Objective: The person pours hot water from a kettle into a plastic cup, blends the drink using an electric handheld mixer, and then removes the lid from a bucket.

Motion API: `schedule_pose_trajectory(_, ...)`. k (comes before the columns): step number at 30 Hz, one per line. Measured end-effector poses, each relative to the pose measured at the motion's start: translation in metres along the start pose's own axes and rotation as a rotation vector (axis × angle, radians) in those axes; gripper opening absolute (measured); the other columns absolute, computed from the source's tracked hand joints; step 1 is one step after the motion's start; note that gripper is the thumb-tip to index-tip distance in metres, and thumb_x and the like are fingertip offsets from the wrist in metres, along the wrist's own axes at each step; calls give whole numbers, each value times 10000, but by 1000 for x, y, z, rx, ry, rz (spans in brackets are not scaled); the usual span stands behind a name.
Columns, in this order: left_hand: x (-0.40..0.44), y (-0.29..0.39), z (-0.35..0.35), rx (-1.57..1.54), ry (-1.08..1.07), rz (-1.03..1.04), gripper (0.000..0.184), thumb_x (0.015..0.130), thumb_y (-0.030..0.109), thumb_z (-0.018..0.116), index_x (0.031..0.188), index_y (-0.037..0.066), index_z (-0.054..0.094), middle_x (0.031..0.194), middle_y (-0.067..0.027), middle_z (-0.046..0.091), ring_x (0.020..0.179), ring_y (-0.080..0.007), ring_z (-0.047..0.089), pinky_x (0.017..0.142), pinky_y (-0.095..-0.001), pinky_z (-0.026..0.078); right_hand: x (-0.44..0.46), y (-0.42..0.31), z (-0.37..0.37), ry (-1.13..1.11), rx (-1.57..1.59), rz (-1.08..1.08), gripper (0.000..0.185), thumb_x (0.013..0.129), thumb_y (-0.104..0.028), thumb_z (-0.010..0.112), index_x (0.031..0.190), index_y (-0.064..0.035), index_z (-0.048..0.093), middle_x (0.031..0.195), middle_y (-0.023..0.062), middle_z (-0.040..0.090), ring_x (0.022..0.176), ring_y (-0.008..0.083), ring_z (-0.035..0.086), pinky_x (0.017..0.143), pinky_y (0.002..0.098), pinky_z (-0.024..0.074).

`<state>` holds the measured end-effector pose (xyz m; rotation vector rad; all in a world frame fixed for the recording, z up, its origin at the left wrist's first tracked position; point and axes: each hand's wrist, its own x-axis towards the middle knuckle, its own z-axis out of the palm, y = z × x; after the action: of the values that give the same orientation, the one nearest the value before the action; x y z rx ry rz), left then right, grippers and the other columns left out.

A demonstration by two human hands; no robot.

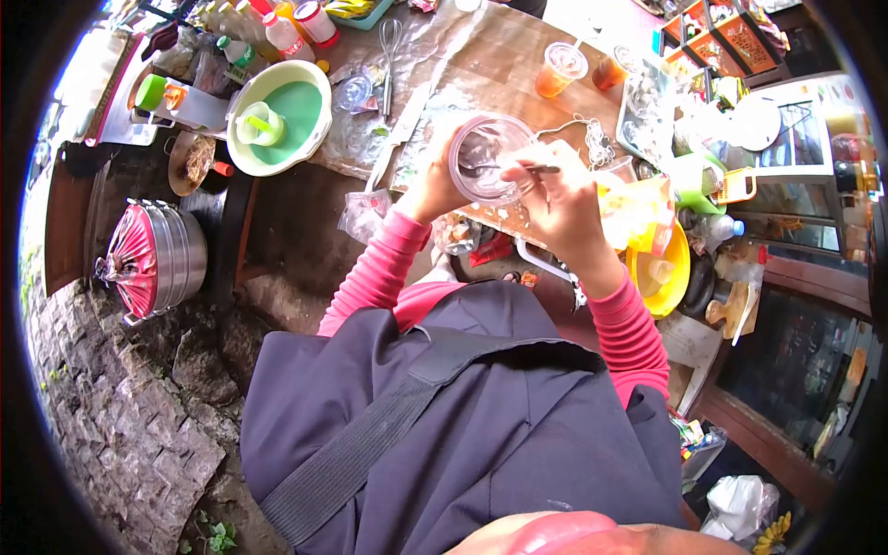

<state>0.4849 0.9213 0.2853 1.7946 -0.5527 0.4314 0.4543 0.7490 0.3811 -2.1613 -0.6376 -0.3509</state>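
Note:
Over the table's near edge, my left hand [433, 190] is wrapped around the side of a clear plastic cup [483, 146], whose open mouth faces me. My right hand [566, 199] pinches the handle of a metal spoon [544, 169]; the spoon's other end reaches down inside the cup. What lies at the bottom of the cup is hard to make out. Farther back on the table stand two plastic cups of reddish-orange drink, one nearer [559, 72] and one farther right [610, 72].
A white basin [320, 131] holding green liquid and a plastic jug [260, 127] is at left, near a whisk [389, 46] and a long knife [407, 122]. A yellow basin [678, 277] sits lower right. A steel pot [180, 250] with red cloth stands at far left.

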Motion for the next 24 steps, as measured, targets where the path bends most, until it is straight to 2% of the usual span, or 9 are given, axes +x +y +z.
schedule_pose_trajectory(2,9,5,-6,31,10,40,749,590,163,847,1230,10,490,1132,-156,577,1023,-284,584,892,-371,470,7,-6,-8,-3,11,61,65,840,-24,634,904,-18,629,793,100,622,717,179,608,627,317,492)
schedule_pose_trajectory(4,23,10,-13,116,-84,67,762,568,193,863,1215,8,504,1102,-146,598,1004,-266,594,892,-364,472,20,-8,-13,6,19,20,129,824,-96,645,920,-12,620,807,160,598,721,318,578,663,401,463)
schedule_pose_trajectory(8,63,18,-33,-173,-319,-78,799,534,247,891,1207,24,523,1065,-110,625,930,-162,608,848,-331,490,47,-3,-18,1,-91,-263,128,843,-110,622,919,-6,624,816,157,607,776,315,556,701,397,449)
schedule_pose_trajectory(9,76,17,-35,-360,-347,-26,821,542,269,890,1228,31,508,1095,-90,617,949,-134,592,845,-313,482,53,-4,-25,-50,-134,-287,135,851,-131,620,909,-10,630,816,152,615,808,310,546,722,390,445)
schedule_pose_trajectory(13,114,30,-44,-584,-548,-85,779,659,210,833,1305,56,426,1121,-56,575,1034,-149,548,901,-322,455,83,-3,-55,-118,-199,-365,172,890,-212,581,922,-64,662,797,193,608,663,341,598,599,416,459)
schedule_pose_trajectory(14,120,37,-43,-598,-544,-69,785,669,238,832,1308,54,416,1150,-73,557,1069,-162,538,937,-325,441,89,-4,-59,-138,-95,-323,160,882,-199,592,933,-73,676,755,184,620,645,332,616,582,399,470)
schedule_pose_trajectory(16,132,38,-41,-571,-605,-74,939,625,277,838,1385,60,332,1311,-98,469,1213,-196,456,1029,-367,361,95,-8,-70,-173,-272,-242,158,900,-155,589,915,-29,684,798,125,674,690,263,652,605,326,480)
schedule_pose_trajectory(20,142,42,-40,-495,-654,-25,976,625,263,842,1411,64,299,1321,-100,457,1204,-190,460,1019,-359,371,102,-11,-77,-137,-130,-313,188,915,-189,574,912,-41,689,756,108,672,637,217,643,575,311,467)
schedule_pose_trajectory(24,142,43,-33,-498,-654,-50,988,620,252,840,1423,69,295,1336,-75,443,1195,-167,453,998,-345,390,102,-23,-83,-227,-169,-107,272,949,-224,529,892,-8,685,718,84,667,639,126,612,596,264,461)
